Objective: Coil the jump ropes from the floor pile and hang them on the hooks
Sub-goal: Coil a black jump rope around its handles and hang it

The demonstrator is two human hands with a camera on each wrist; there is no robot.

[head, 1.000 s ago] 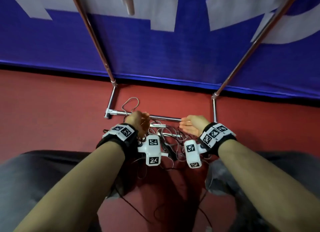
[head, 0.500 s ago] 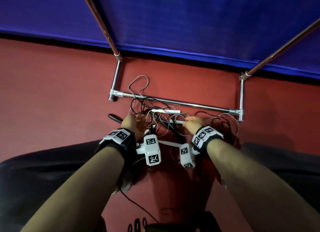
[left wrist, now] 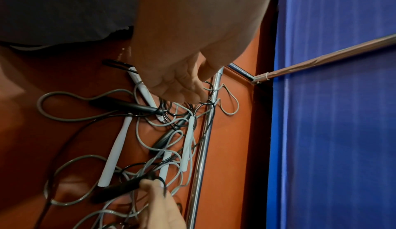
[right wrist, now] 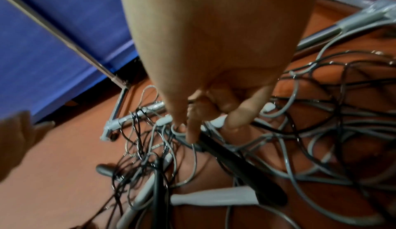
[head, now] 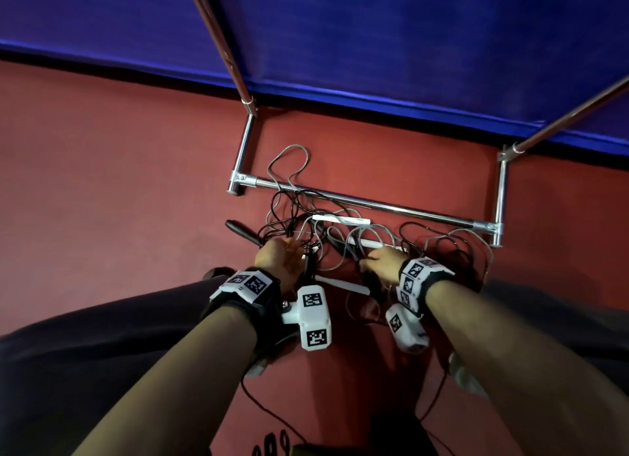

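Observation:
A tangled pile of jump ropes [head: 306, 224], grey and black cords with white and black handles, lies on the red floor in front of a chrome rack base bar [head: 374, 205]. My left hand [head: 282, 255] hovers over the left side of the pile with fingers relaxed [left wrist: 182, 90], holding nothing. My right hand [head: 377, 263] reaches down into the middle of the pile. Its straight fingertips [right wrist: 193, 136] touch the end of a black handle [right wrist: 235, 168], also seen in the left wrist view [left wrist: 120, 188]. A grey cord loops by the index fingertip. No hooks show in any view.
Two chrome uprights [head: 221, 37] rise from the rack base against a blue wall mat [head: 374, 47]. Another black handle [head: 241, 231] sticks out to the left of the pile, and white handles [head: 342, 220] lie across it. My knees in dark trousers [head: 85, 353] flank the pile.
My view has tipped downward and both hands have dropped lower into the pile. The right hand has moved onto the black handle; the left has spread over the cords.

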